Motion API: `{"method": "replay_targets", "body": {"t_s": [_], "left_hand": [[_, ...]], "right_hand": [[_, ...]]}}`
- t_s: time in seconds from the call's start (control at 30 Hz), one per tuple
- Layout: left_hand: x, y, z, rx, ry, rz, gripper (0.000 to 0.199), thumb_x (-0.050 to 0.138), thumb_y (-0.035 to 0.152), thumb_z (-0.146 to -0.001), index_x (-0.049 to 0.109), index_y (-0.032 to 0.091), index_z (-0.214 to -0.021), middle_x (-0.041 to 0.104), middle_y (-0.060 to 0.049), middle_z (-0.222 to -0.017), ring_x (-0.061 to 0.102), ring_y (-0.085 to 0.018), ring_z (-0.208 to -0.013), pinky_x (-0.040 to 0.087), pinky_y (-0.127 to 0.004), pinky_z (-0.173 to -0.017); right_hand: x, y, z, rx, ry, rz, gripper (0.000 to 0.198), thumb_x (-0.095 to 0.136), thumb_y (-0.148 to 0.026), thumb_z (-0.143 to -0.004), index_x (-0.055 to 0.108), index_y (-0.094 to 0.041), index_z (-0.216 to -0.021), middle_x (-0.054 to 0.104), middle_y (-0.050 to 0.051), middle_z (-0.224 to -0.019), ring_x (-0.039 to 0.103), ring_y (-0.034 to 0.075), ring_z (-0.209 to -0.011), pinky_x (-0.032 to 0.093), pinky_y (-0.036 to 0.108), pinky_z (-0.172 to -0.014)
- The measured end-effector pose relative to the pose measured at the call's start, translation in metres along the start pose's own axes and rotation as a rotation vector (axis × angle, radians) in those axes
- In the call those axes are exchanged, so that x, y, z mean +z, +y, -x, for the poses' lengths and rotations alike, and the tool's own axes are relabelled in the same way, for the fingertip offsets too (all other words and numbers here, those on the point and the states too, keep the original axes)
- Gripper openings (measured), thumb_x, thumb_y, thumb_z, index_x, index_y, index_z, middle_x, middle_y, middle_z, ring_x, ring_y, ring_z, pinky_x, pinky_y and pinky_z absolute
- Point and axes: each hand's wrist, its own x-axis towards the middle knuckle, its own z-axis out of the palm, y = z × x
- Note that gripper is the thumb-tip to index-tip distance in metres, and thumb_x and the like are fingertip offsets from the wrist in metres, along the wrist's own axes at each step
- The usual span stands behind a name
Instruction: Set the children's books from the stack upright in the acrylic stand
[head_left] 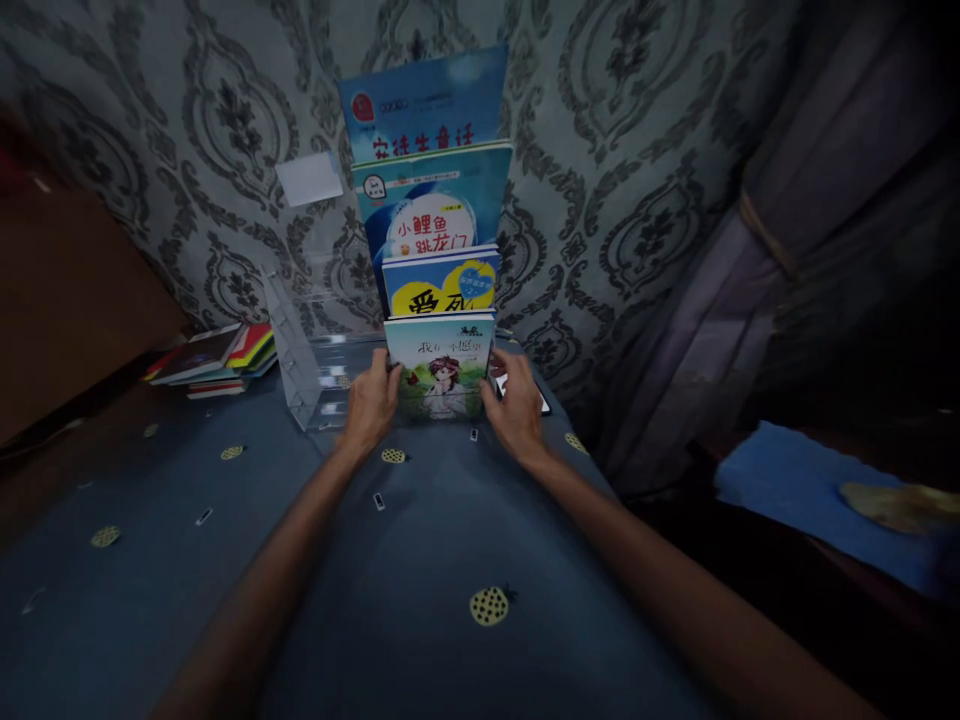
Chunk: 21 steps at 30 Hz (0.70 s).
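Both my hands are at the front book (442,370), a small green and white one with a drawn figure on its cover. My left hand (371,400) grips its left edge, and my right hand (517,400) grips the right edge. It stands upright in the front step of a clear tiered stand (292,350). Behind it rise a yellow and blue book (442,280), a teal book (435,200) with red lettering, and a taller blue book (427,105) at the back. The stand's right part is hidden behind the books.
A pile of books (217,355) lies on the left of the table (337,600), near a brown box-like panel (67,280). A phone-like object (545,405) is partly behind my right hand. The patterned wall (240,110) is close behind; a curtain (690,290) hangs right.
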Motion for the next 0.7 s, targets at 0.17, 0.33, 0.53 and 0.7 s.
{"method": "replay_targets", "body": {"t_s": [0.17, 0.33, 0.53, 0.7], "left_hand": [[0.009, -0.001, 0.008, -0.048, 0.015, 0.081, 0.016, 0.052, 0.021, -0.097, 0.051, 0.023, -0.112, 0.071, -0.006, -0.087, 0.070, -0.026, -0.085, 0.044, -0.027, -0.074], [0.013, -0.001, 0.010, -0.089, -0.042, -0.042, 0.009, 0.049, 0.023, -0.099, 0.050, 0.023, -0.108, 0.070, -0.007, -0.082, 0.070, -0.028, -0.083, 0.045, -0.029, -0.076], [0.015, 0.001, 0.009, -0.117, -0.051, -0.017, 0.008, 0.048, 0.023, -0.099, 0.049, 0.023, -0.107, 0.068, -0.007, -0.077, 0.070, -0.029, -0.082, 0.046, -0.031, -0.077], [0.015, 0.004, 0.007, -0.156, -0.043, 0.004, 0.006, 0.051, 0.024, -0.098, 0.051, 0.023, -0.104, 0.066, -0.006, -0.073, 0.069, -0.030, -0.081, 0.045, -0.033, -0.078]], "right_hand": [[0.000, 0.002, -0.004, 0.019, -0.028, -0.050, 0.052, 0.052, -0.022, -0.087, 0.057, -0.025, -0.140, 0.061, 0.009, -0.108, 0.062, 0.029, -0.099, 0.053, 0.045, -0.088], [0.003, 0.007, -0.007, 0.054, -0.026, -0.123, 0.045, 0.051, -0.023, -0.089, 0.065, -0.023, -0.132, 0.062, 0.009, -0.103, 0.063, 0.028, -0.094, 0.056, 0.043, -0.081], [0.001, 0.009, -0.007, 0.061, -0.043, -0.145, 0.043, 0.050, -0.022, -0.091, 0.067, -0.022, -0.131, 0.065, 0.011, -0.103, 0.063, 0.028, -0.095, 0.057, 0.043, -0.080], [0.003, 0.010, -0.009, 0.058, -0.029, -0.145, 0.044, 0.049, -0.019, -0.089, 0.069, -0.023, -0.129, 0.066, 0.009, -0.098, 0.064, 0.029, -0.094, 0.057, 0.045, -0.081]]}}
